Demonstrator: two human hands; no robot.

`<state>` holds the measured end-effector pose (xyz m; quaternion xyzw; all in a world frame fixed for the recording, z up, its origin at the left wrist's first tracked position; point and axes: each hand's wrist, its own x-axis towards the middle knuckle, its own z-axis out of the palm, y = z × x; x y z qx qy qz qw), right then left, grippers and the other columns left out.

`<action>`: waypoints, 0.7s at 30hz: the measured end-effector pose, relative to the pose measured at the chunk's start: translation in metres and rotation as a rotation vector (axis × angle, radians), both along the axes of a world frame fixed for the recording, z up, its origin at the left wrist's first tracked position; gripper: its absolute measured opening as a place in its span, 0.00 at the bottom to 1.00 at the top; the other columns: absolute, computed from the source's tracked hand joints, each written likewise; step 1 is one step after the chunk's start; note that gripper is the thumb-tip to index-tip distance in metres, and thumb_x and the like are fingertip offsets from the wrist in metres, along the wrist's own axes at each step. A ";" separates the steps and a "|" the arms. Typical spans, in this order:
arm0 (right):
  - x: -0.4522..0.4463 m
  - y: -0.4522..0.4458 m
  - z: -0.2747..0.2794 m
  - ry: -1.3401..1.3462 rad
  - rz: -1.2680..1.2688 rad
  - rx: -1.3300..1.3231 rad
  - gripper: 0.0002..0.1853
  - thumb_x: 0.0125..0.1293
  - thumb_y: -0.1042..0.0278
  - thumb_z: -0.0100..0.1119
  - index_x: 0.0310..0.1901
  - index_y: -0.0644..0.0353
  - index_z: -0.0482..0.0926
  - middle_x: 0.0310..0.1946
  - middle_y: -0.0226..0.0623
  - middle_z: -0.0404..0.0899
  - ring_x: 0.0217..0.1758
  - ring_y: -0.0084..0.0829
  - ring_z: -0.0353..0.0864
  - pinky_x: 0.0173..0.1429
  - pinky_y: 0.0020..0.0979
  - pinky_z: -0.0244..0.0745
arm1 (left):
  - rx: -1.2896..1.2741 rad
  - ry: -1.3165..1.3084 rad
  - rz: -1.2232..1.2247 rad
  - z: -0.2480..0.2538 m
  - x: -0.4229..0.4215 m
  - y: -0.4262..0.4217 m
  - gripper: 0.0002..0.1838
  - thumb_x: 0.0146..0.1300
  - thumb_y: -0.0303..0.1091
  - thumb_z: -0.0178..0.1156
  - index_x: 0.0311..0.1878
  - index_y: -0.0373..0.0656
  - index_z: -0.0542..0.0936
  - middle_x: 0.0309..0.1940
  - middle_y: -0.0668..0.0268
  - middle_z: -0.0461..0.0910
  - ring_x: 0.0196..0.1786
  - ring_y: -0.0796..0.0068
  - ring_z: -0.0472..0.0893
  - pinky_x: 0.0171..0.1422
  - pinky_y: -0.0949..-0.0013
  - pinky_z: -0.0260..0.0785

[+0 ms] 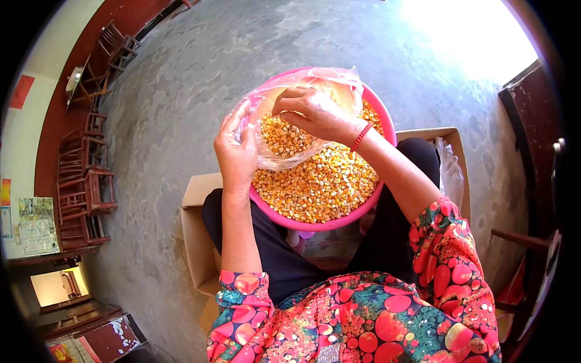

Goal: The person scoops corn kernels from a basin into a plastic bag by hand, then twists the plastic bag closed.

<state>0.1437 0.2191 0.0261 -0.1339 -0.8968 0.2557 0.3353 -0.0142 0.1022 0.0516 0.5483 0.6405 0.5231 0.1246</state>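
A clear plastic bag lies with its mouth open on the corn kernels in a pink basin. More kernels show inside the bag. At its left edge, my left hand grips the rim, fingers outside and thumb towards the opening. My right hand, with a red bracelet at the wrist, is over the bag's mouth. Its fingers are curled and pressed together, and whatever they hold is hidden from view. The basin sits between my knees.
Open cardboard boxes stand on both sides of my legs, the right one with plastic bags in it. Wooden chairs line the left wall. A dark wooden piece of furniture stands at the right on the concrete floor.
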 end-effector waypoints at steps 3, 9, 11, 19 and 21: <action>0.007 0.003 0.004 0.123 0.012 0.072 0.06 0.61 0.71 0.57 0.38 0.61 0.80 0.39 0.37 0.80 0.44 0.38 0.80 0.49 0.37 0.74 | -0.003 0.005 0.001 0.000 0.000 0.000 0.21 0.56 0.14 0.53 0.54 0.35 0.79 0.47 0.57 0.80 0.52 0.67 0.79 0.60 0.68 0.68; 0.024 0.006 0.028 0.171 -0.349 0.305 0.05 0.58 0.71 0.57 0.35 0.55 0.81 0.33 0.33 0.78 0.40 0.35 0.78 0.44 0.35 0.74 | 0.003 -0.014 -0.010 -0.003 -0.003 0.002 0.21 0.55 0.18 0.54 0.55 0.34 0.78 0.48 0.56 0.80 0.53 0.67 0.79 0.61 0.68 0.67; 0.032 0.011 0.031 0.164 -0.458 0.387 0.10 0.56 0.71 0.58 0.40 0.52 0.80 0.36 0.30 0.78 0.44 0.35 0.76 0.44 0.34 0.74 | 0.010 -0.028 -0.016 -0.003 -0.002 0.002 0.22 0.55 0.19 0.55 0.55 0.33 0.78 0.48 0.56 0.80 0.53 0.67 0.79 0.61 0.68 0.67; 0.062 0.043 0.000 -0.307 -0.600 0.042 0.15 0.57 0.67 0.61 0.47 0.57 0.78 0.26 0.37 0.80 0.32 0.39 0.82 0.40 0.38 0.78 | -0.004 -0.183 -0.014 -0.004 -0.014 -0.001 0.26 0.55 0.14 0.47 0.59 0.34 0.76 0.53 0.60 0.78 0.52 0.77 0.77 0.57 0.75 0.68; 0.068 0.043 0.013 -0.231 -0.478 -0.260 0.14 0.59 0.66 0.60 0.46 0.59 0.79 0.24 0.34 0.79 0.28 0.33 0.81 0.37 0.34 0.77 | -0.002 -0.181 0.007 -0.006 -0.021 -0.001 0.25 0.55 0.14 0.45 0.56 0.34 0.77 0.51 0.59 0.79 0.53 0.74 0.77 0.58 0.73 0.68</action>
